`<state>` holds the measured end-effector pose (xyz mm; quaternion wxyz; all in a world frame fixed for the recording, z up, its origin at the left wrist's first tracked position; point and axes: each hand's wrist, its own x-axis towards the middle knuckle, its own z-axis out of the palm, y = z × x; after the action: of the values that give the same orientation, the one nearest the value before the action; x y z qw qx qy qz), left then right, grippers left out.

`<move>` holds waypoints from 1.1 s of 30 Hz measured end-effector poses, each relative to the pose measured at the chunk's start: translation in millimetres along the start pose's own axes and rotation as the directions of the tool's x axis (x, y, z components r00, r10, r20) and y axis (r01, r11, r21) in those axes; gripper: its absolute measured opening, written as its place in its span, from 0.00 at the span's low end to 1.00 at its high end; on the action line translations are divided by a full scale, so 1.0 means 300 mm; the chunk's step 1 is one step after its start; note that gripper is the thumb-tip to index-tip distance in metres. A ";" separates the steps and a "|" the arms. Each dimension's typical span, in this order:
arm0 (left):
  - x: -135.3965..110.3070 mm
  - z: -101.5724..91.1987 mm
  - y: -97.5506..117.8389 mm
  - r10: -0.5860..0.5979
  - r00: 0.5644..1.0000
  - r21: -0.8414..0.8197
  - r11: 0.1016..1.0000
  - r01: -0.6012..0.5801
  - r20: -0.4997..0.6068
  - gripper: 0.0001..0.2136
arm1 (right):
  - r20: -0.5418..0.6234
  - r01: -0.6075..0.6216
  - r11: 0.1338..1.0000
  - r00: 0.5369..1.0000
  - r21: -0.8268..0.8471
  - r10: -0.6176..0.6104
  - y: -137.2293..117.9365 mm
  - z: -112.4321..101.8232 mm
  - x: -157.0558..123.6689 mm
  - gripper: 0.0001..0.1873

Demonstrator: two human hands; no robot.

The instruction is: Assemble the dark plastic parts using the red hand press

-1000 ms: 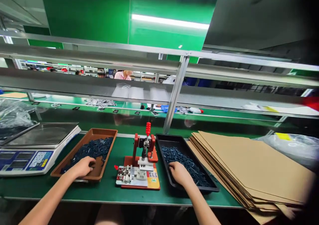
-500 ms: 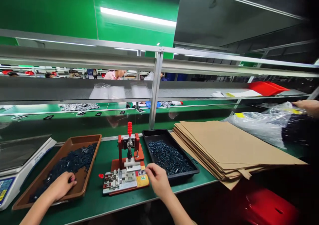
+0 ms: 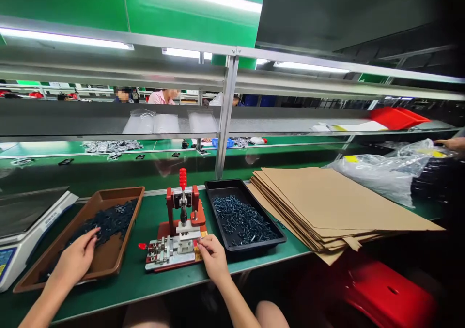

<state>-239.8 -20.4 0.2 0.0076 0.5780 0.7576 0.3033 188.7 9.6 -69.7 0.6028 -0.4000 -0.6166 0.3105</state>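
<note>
Head view: yellow press label (image 3: pixel 198 254), unreadable

Two hands (image 3: pixel 74 261) (image 3: pixel 213 257), one brown tray (image 3: pixel 131 231), one black tray (image 3: pixel 223 182), one toggle press (image 3: pixel 181 216), perhaps ten cardboard sheets (image 3: pixel 327 202)

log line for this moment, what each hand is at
left hand: over dark parts in brown tray | right hand: at base of red toggle press | anything held: cannot tell
</note>
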 end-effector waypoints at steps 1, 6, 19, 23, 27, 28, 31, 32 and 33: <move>-0.023 -0.016 0.027 -0.043 0.998 -0.004 0.999 0.042 -0.048 0.23 | -0.012 -0.022 1.000 1.000 0.009 0.022 -0.005 0.000 0.001 0.08; -0.169 -0.052 0.228 -0.044 0.983 -0.133 0.991 0.020 -0.178 0.22 | -0.032 -0.142 0.983 0.989 0.117 0.146 -0.014 0.007 0.005 0.07; -0.222 0.295 0.648 0.475 0.851 -0.261 0.871 -0.417 0.226 0.10 | -0.005 -0.062 0.998 0.998 -0.002 0.062 -0.002 0.004 -0.019 0.08; -0.205 0.362 0.676 0.456 0.863 -0.180 0.888 -0.424 0.215 0.10 | -0.056 -0.038 0.995 0.998 -0.091 0.033 -0.007 -0.003 -0.019 0.08; -0.195 0.375 0.681 0.443 0.847 -0.113 0.896 -0.429 0.294 0.11 | -0.043 -0.029 0.988 0.999 -0.149 0.023 -0.014 -0.001 -0.016 0.10; -0.192 0.373 0.684 0.440 0.841 -0.103 0.897 -0.431 0.314 0.11 | -0.029 -0.039 0.989 0.999 -0.140 0.036 -0.015 0.000 -0.016 0.10; -0.182 0.368 0.696 0.411 0.836 -0.083 0.908 -0.411 0.362 0.11 | 0.010 -0.069 0.991 0.997 -0.113 0.071 -0.010 0.005 -0.020 0.10; -0.180 0.368 0.701 0.397 0.838 -0.077 0.914 -0.398 0.375 0.11 | 0.021 -0.072 0.991 0.997 -0.116 0.075 -0.007 0.007 -0.021 0.10; -0.178 0.369 0.705 0.381 0.841 -0.072 0.920 -0.384 0.384 0.11 | 0.031 -0.074 0.990 0.996 -0.120 0.078 -0.004 0.007 -0.021 0.10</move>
<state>2.4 13.8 -9.2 0.0954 0.7662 0.6112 0.1743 186.1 3.8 -71.9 0.5545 -0.4527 -0.6291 0.3029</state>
